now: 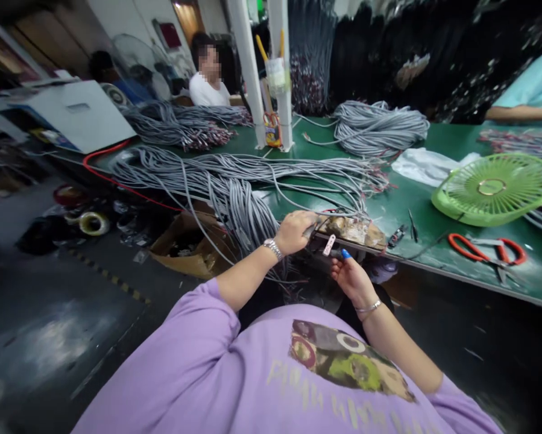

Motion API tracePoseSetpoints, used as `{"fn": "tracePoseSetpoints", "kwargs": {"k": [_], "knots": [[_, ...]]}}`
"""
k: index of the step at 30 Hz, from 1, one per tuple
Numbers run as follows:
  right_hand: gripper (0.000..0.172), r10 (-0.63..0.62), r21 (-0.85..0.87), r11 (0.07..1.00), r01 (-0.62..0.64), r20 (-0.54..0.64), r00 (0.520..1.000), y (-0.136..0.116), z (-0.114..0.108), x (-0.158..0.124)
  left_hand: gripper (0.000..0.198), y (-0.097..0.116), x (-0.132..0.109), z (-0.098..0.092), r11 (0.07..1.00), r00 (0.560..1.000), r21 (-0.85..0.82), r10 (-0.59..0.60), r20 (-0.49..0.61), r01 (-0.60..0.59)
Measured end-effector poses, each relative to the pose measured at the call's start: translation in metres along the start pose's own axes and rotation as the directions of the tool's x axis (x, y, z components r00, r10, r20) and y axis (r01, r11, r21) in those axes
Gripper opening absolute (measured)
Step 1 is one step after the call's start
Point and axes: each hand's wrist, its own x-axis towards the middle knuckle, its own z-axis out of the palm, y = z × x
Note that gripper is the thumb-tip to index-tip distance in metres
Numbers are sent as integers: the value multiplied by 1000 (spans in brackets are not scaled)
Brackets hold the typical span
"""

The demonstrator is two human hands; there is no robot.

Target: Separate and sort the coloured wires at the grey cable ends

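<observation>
My left hand (pixel 295 231) rests at the near edge of the green table (pixel 433 211), its fingers closed round a grey cable from the big bundle (pixel 234 181) that drapes over the edge. My right hand (pixel 351 276) is just below the table edge, closed on a small tool with a blue tip (pixel 345 254). A small pale tag-like piece (pixel 328 245) sits between the two hands. A worn brown pad (pixel 354 230) lies on the table edge right beside my left hand.
A green fan (pixel 494 188) lies on the table at right, with red-handled cutters (pixel 485 252) in front of it. More cable coils (pixel 379 126) lie farther back. White posts (pixel 252 72) stand mid-table. A cardboard box (pixel 184 244) sits on the floor. Other people sit at the far side.
</observation>
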Motion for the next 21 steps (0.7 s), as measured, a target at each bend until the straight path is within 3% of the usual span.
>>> {"fn": "tracePoseSetpoints", "kwargs": {"k": [5, 8, 12, 13, 16, 18, 21], "knots": [[27, -1, -56, 998, 2, 25, 1000, 3, -5, -2, 35, -5, 55, -7, 952, 958, 304, -102, 268, 16], [32, -13, -113, 993, 20, 57, 998, 5, -8, -3, 27, -4, 60, -20, 952, 959, 307, -93, 268, 6], [30, -51, -209, 976, 64, 67, 996, 9, -5, -4, 25, 12, 34, -49, 996, 992, 64, 47, 117, -55], [31, -60, -233, 970, 75, 71, 996, 10, -3, -5, 27, 19, 23, -55, 996, 988, -11, 88, 129, -88], [36, -97, -316, 940, 126, 105, 990, 13, 6, -9, 35, 38, -11, -63, 963, 924, -214, 226, 309, -164], [35, -120, -349, 924, 157, 124, 985, 13, 11, -12, 36, 45, -35, -59, 951, 907, -298, 199, 371, -86], [31, -118, -368, 912, 178, 179, 977, 12, 16, -18, 35, 45, -73, -46, 924, 932, -339, -48, 360, 178]]}}
